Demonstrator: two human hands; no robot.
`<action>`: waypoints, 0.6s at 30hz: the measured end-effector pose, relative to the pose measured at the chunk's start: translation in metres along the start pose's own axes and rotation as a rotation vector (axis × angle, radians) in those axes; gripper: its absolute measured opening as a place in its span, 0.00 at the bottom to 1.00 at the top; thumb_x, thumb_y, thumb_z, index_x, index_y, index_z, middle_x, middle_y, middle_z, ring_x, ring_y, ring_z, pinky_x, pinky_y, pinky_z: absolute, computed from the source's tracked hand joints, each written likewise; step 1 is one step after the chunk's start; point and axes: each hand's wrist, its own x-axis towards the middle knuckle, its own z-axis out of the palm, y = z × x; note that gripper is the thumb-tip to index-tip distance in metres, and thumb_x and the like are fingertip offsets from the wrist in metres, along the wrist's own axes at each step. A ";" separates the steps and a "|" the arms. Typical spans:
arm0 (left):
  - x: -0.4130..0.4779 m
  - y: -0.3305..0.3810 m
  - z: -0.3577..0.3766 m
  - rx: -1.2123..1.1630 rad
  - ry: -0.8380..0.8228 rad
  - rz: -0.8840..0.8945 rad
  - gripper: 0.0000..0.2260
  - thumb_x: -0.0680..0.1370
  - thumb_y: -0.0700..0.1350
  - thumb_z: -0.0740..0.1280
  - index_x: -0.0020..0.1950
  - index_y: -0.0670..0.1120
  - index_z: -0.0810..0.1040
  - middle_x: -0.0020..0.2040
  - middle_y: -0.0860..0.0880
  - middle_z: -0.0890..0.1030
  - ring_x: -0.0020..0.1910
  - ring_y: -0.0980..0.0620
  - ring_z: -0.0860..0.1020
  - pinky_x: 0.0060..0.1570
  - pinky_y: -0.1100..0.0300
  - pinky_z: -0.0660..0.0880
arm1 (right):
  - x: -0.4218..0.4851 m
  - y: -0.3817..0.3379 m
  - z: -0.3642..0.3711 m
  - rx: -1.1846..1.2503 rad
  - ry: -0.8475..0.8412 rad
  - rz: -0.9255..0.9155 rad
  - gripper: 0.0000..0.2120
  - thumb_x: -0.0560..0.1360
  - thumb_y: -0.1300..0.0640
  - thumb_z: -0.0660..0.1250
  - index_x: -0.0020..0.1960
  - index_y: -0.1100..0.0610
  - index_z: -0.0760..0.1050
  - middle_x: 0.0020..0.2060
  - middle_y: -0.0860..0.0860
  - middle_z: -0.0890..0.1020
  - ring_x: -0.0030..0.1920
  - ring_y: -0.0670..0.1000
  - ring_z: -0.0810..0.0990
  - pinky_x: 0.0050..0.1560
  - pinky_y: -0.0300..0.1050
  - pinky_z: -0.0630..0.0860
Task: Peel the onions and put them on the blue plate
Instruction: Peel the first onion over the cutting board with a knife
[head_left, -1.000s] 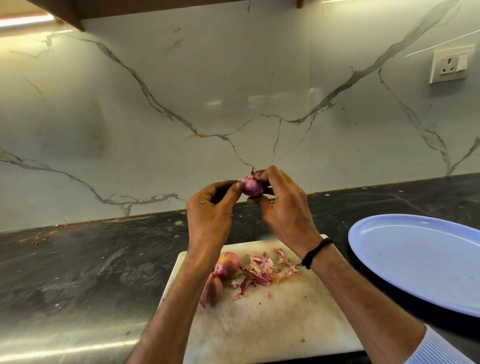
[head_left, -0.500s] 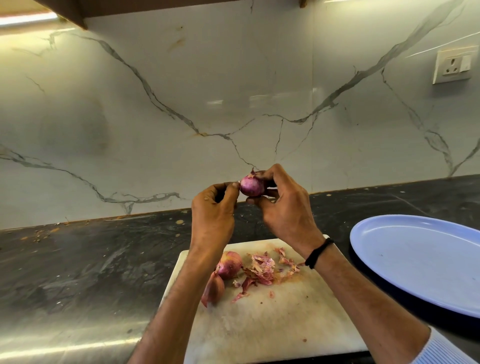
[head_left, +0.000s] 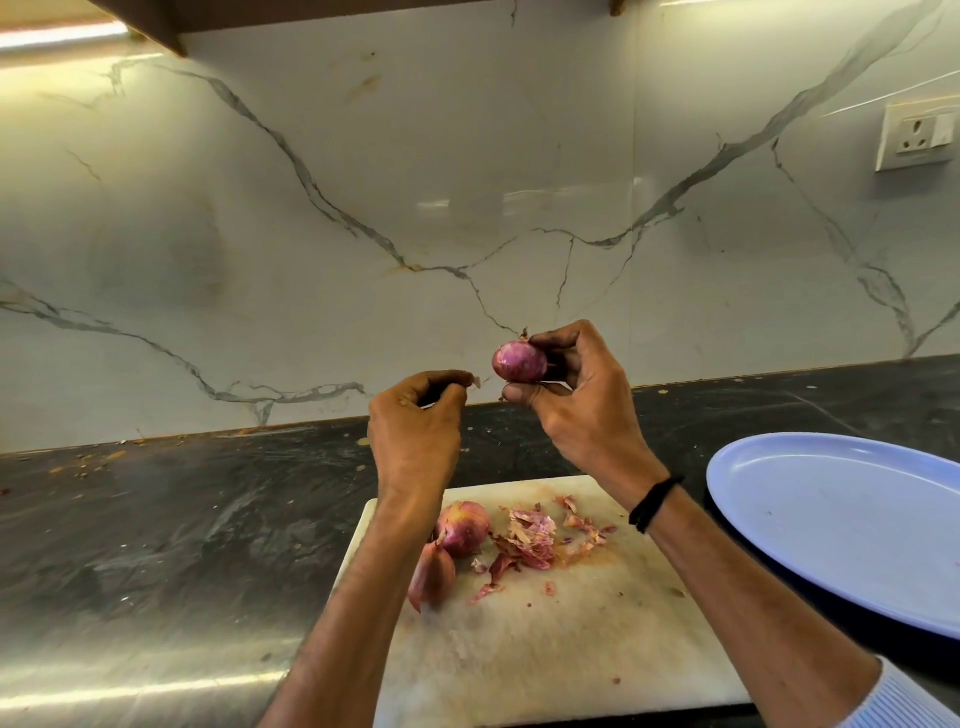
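My right hand (head_left: 576, 400) holds a small purple onion (head_left: 518, 362) up in front of the wall, pinched between thumb and fingers. To its left, my left hand (head_left: 415, 426) pinches a small scrap of onion skin (head_left: 475, 382), a short gap away from the onion. Two unpeeled onions (head_left: 462, 527) (head_left: 432, 574) lie on the white cutting board (head_left: 545, 639) beside a pile of peels (head_left: 535, 538). The blue plate (head_left: 852, 525) sits at the right with nothing on it.
The board and plate rest on a dark, scratched counter (head_left: 171, 530) against a marble-patterned wall. A wall socket (head_left: 917, 136) is at the upper right. Crumbs lie along the counter's back edge.
My left hand has pulled away to the left from the onion with a bit of skin. The right hand still holds the onion, now more exposed.
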 end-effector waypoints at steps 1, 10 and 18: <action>-0.001 0.002 -0.001 0.014 0.012 0.023 0.08 0.79 0.41 0.70 0.48 0.55 0.85 0.44 0.55 0.86 0.40 0.61 0.82 0.38 0.68 0.78 | 0.000 0.000 0.000 -0.002 -0.006 0.006 0.24 0.67 0.60 0.80 0.57 0.51 0.71 0.54 0.47 0.81 0.54 0.46 0.82 0.55 0.48 0.82; -0.004 0.009 -0.003 -0.118 0.061 -0.035 0.13 0.71 0.49 0.62 0.31 0.47 0.81 0.35 0.45 0.83 0.38 0.45 0.80 0.44 0.47 0.79 | -0.002 -0.004 -0.001 -0.017 -0.079 0.024 0.26 0.69 0.54 0.78 0.65 0.44 0.76 0.60 0.46 0.80 0.58 0.47 0.81 0.60 0.47 0.79; -0.001 0.007 0.000 -0.072 -0.038 0.042 0.06 0.79 0.42 0.70 0.52 0.52 0.84 0.47 0.56 0.85 0.47 0.61 0.83 0.53 0.61 0.81 | -0.001 -0.002 -0.002 0.103 -0.095 0.095 0.26 0.71 0.62 0.77 0.67 0.50 0.77 0.62 0.47 0.80 0.60 0.49 0.81 0.59 0.49 0.81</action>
